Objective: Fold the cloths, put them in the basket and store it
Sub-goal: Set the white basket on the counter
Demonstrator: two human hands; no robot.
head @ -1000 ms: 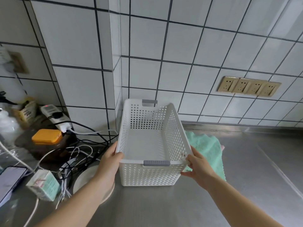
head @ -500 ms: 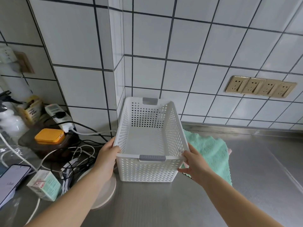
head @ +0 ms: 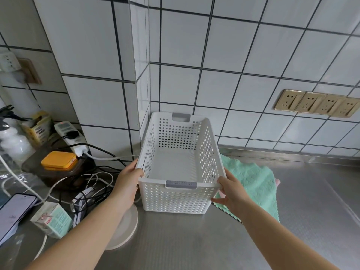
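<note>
White perforated plastic basket (head: 180, 164), empty, on steel counter (head: 194, 240), gripped at near corners by left hand (head: 126, 184) and right hand (head: 231, 190).
Judged light, rigid; best lifted by grey handles. Mint-green cloth (head: 253, 184) beside: soft, limp.

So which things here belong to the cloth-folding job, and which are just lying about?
Job:
white basket, empty, gripped at its near corners by the left hand and right hand
green cloth, unfolded beside it

Lying about:
phone
small carton
orange-lidded box
power strip
cables
</note>
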